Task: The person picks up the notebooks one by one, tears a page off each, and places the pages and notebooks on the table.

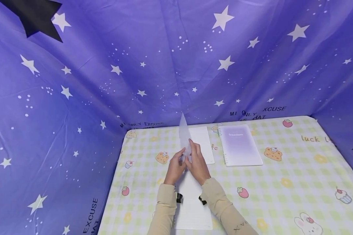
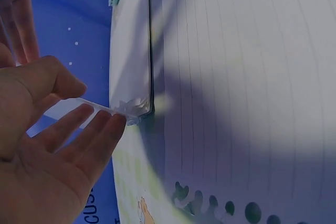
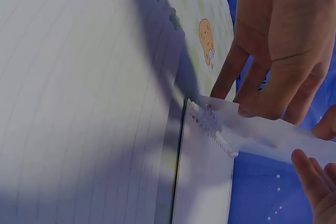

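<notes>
Head view: left hand (image 1: 175,166) and right hand (image 1: 198,165) pinch the upright translucent sheet (image 1: 183,132); uneven pulling could crease it.

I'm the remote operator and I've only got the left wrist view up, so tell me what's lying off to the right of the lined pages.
Observer: The head view shows a lilac notebook there, printed with the word "freedom".
Operator: What's rising up beyond the top of my shot?
Observer: In the head view, the translucent sheet stands up on edge, narrowing to a point at its top.
Operator: And what does the other wrist view add?
Observer: There, the right hand touches the translucent sheet with its fingers.
</notes>
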`<action>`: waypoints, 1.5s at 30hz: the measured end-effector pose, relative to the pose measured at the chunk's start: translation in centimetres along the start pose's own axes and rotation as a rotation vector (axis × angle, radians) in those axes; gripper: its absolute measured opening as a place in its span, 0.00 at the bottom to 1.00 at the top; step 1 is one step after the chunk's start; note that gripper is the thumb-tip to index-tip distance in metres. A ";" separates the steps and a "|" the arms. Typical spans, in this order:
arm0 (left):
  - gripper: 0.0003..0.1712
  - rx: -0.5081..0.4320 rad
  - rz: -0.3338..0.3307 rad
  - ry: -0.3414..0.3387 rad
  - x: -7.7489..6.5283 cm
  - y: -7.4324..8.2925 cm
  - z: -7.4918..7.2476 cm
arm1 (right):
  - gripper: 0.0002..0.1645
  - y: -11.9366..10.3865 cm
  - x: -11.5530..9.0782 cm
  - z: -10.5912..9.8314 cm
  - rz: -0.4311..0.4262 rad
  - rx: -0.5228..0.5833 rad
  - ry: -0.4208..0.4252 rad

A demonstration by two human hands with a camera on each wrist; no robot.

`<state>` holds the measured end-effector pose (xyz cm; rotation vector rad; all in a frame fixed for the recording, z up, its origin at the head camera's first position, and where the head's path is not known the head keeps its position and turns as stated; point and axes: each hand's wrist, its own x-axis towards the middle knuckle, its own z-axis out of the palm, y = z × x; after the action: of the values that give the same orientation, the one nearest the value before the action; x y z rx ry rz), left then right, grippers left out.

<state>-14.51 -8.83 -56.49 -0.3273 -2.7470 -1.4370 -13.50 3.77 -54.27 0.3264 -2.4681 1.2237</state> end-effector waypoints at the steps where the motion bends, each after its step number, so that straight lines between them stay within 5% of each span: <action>1: 0.31 0.014 -0.005 -0.002 0.0 0.0 0.0 | 0.47 0.0 0.0 0.0 0.001 -0.004 0.003; 10: 0.36 0.118 0.019 0.006 0.3 -0.3 0.4 | 0.47 1.0 -0.4 -0.5 0.071 -0.002 0.023; 31: 0.28 0.434 0.022 -0.020 0.3 0.5 1.0 | 0.48 3.7 -2.6 -0.8 0.196 -0.026 0.099; 45: 0.23 0.633 0.058 0.030 0.3 0.5 1.4 | 0.46 5.7 -3.7 -0.7 0.281 -0.146 -0.011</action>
<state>-14.63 -7.37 -56.89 -0.3437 -2.9401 -0.4952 -12.09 7.91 -59.55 -0.0561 -2.6607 1.1369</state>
